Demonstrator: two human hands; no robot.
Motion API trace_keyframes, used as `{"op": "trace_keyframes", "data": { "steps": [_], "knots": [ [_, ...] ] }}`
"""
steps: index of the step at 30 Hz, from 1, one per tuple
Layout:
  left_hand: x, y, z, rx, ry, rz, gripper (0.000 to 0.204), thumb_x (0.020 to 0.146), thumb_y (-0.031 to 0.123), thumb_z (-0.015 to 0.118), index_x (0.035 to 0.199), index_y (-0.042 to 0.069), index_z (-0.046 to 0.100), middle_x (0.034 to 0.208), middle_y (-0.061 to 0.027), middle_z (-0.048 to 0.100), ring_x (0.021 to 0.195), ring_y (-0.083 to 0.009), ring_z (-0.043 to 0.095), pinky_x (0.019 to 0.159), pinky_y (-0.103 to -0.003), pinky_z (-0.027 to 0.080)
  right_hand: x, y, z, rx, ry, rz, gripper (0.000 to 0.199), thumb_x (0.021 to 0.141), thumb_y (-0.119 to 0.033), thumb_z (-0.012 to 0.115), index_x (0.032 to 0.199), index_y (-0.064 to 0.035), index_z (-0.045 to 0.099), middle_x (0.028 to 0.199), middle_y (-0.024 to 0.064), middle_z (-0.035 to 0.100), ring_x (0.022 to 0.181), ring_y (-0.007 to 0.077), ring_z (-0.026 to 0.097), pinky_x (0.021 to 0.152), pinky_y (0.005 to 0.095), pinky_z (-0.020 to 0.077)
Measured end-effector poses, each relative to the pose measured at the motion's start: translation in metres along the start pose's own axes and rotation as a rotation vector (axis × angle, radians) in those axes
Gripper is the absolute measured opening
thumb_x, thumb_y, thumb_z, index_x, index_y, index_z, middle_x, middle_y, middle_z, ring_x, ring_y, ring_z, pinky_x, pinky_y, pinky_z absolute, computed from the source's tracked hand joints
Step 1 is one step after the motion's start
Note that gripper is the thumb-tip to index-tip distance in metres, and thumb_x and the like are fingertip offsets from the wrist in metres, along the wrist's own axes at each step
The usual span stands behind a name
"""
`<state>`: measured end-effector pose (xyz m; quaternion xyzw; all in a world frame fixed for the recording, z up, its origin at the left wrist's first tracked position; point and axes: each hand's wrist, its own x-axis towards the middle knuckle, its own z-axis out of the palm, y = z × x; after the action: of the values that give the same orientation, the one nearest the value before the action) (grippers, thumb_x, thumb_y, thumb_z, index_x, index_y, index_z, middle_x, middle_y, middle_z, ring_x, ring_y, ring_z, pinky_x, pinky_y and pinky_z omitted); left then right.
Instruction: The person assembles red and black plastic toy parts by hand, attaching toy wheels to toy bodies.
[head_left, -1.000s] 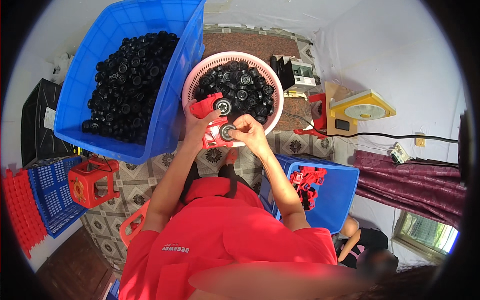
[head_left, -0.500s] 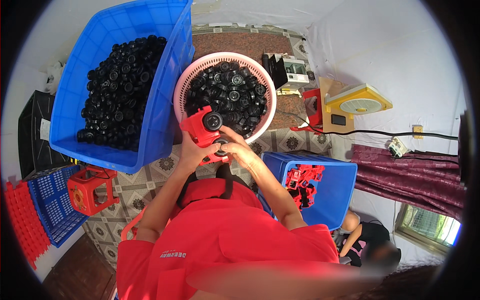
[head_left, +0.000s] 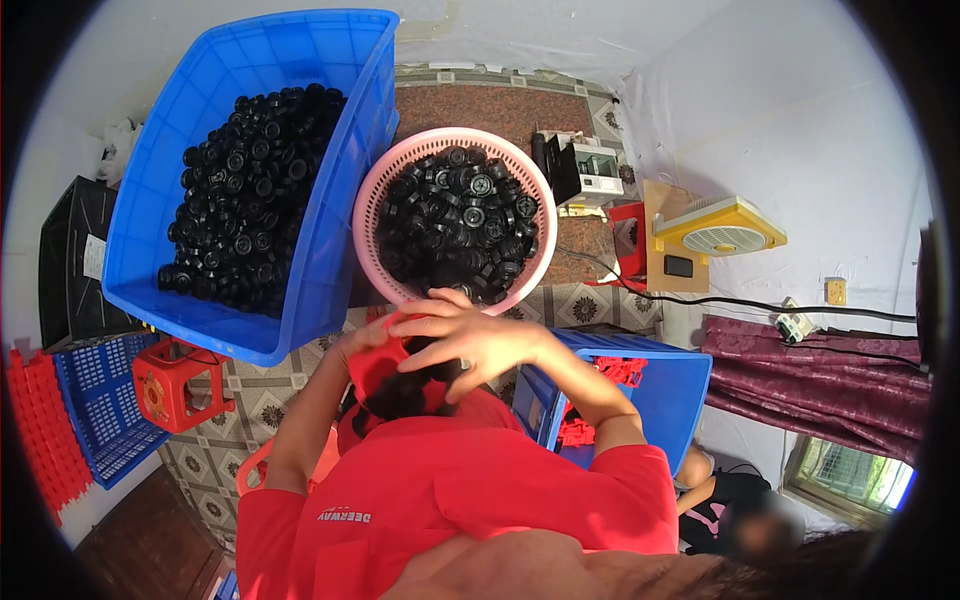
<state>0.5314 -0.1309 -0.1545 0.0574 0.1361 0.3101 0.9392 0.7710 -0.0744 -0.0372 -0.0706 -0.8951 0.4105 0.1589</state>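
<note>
Close to my body, just short of the pink basket, I hold a red toy car body [head_left: 372,370] between both hands. My left hand [head_left: 352,345] is closed around its left side. Across its top and right side lies my right hand [head_left: 470,340], fingers curved and spread apart over it. Much of the car is covered by my fingers, and its wheels cannot be made out clearly. Beyond my hands, the round pink basket [head_left: 364,225] is heaped with small black toy wheels [head_left: 473,216].
A big blue tub [head_left: 345,240] of black wheels [head_left: 240,190] stands at left. At right, another blue bin [head_left: 655,400] holds red toy parts [head_left: 620,371]. A red stool [head_left: 170,390] and yellow fan [head_left: 725,230] flank the area. Another person [head_left: 735,490] sits lower right.
The toy car has come down toward my body and been turned. My right hand has shifted from pinching near a wheel to spreading across the top of the car.
</note>
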Motion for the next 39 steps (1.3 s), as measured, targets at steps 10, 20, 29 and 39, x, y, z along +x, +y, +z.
{"op": "trace_keyframes", "data": {
  "steps": [10, 20, 29, 39],
  "knots": [
    [0.018, 0.015, 0.011, 0.158, 0.121, 0.369, 0.088, 0.071, 0.027, 0.082, 0.142, 0.010, 0.033, 0.135, -0.0118, 0.049, 0.126, -0.0269, 0.050, 0.107, -0.042, 0.041, -0.029, 0.283, -0.010, -0.454, 0.628, 1.368, 0.044, 0.090, -0.045, 0.058, 0.120, -0.0133, 0.057, 0.102, 0.0229, 0.067, 0.097, 0.0407, 0.065, 0.084, 0.0497, 0.0503],
    [0.046, 0.024, 0.018, 0.563, 0.678, 0.541, 0.059, 0.073, 0.007, 0.082, 0.116, 0.011, 0.042, 0.110, -0.0054, 0.051, 0.101, -0.0155, 0.055, 0.086, -0.031, 0.051, -0.050, 0.172, 0.008, 0.656, 1.036, 0.693, 0.023, 0.085, 0.000, 0.067, 0.107, -0.0021, 0.059, 0.093, 0.0068, 0.070, 0.081, 0.0140, 0.066, 0.071, 0.0272, 0.0525],
    [0.057, 0.012, 0.019, 0.672, 0.568, 0.490, 0.064, 0.068, 0.006, 0.085, 0.116, 0.010, 0.042, 0.107, -0.0050, 0.054, 0.098, -0.0151, 0.058, 0.084, -0.032, 0.052, -0.023, 0.063, 0.039, 0.755, 0.907, 0.627, 0.020, 0.085, 0.003, 0.069, 0.103, -0.0006, 0.063, 0.091, 0.0038, 0.069, 0.083, 0.0081, 0.063, 0.076, 0.0250, 0.0512],
    [0.039, -0.009, 0.020, 0.550, 0.522, 0.403, 0.062, 0.068, 0.005, 0.083, 0.114, 0.011, 0.041, 0.104, -0.0040, 0.056, 0.098, -0.0140, 0.057, 0.086, -0.030, 0.050, -0.031, 0.057, 0.073, 1.119, 0.809, 0.723, 0.055, 0.083, -0.013, 0.071, 0.131, -0.0032, 0.045, 0.132, 0.0142, 0.052, 0.121, 0.0227, 0.050, 0.100, 0.0363, 0.0417]
  ]
}}
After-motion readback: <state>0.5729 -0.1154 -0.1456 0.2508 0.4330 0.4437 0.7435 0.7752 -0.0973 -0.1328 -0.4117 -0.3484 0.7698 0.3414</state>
